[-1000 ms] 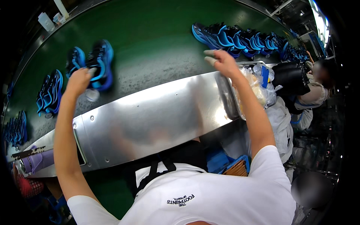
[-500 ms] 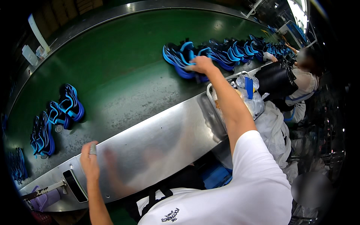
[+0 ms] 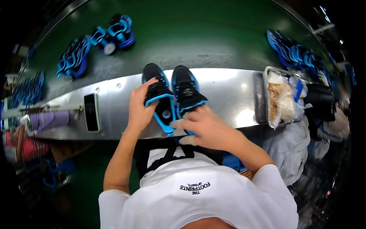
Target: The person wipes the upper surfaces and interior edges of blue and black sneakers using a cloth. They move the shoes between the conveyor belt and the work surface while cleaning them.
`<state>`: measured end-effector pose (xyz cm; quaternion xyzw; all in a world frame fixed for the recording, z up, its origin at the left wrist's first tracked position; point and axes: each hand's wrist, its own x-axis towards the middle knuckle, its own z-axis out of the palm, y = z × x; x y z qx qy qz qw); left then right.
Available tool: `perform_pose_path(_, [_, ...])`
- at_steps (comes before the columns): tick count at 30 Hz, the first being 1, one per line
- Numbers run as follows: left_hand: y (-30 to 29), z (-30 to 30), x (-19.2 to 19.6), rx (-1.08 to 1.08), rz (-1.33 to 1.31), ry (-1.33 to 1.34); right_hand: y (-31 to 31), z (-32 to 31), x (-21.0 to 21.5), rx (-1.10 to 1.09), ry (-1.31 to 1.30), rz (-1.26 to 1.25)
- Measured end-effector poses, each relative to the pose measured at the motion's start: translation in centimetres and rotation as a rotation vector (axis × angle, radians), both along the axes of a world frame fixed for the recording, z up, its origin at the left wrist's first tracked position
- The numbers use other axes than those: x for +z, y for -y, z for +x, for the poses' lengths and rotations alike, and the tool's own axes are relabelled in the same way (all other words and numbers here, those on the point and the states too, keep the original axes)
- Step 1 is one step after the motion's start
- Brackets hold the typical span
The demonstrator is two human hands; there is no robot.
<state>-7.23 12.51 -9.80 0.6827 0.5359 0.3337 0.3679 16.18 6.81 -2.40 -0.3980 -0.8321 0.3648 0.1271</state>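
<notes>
Two black sneakers with bright blue trim lie side by side on the metal ledge in front of me, toes pointing away. My left hand is closed round the outer side of the left sneaker, whose opening shows a round pale label on the insole. At the heel end of the right sneaker, my right hand grips the collar with curled fingers. Pale covers sit on some of its fingertips, and they hide part of that shoe's opening.
Behind the metal ledge runs a green conveyor belt. Similar sneakers stand on it at left and far right. A phone and purple tumbler are at left; a tray of plastic bags is at right.
My right hand has brought sneakers from the belt at right onto the ledge before me. My left hand has left the ledge edge and taken hold of one. The view has turned.
</notes>
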Motion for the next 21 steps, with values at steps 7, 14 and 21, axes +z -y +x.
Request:
perform_pose_path(7, [0.7, -0.8, 1.3, -0.059, 0.399, -0.142, -2.0, -0.5, 1.4, -0.251, -0.044, 0.461])
perform_pose_path(14, [0.6, 0.5, 0.5, -0.057, 0.363, -0.102, -3.8, -0.7, -3.8, -0.285, -0.039, 0.287])
perform_pose_path(21, [2.7, 0.2, 2.6, -0.146, 0.241, -0.274, -2.8, -1.1, -1.4, -0.319, 0.137, 0.461])
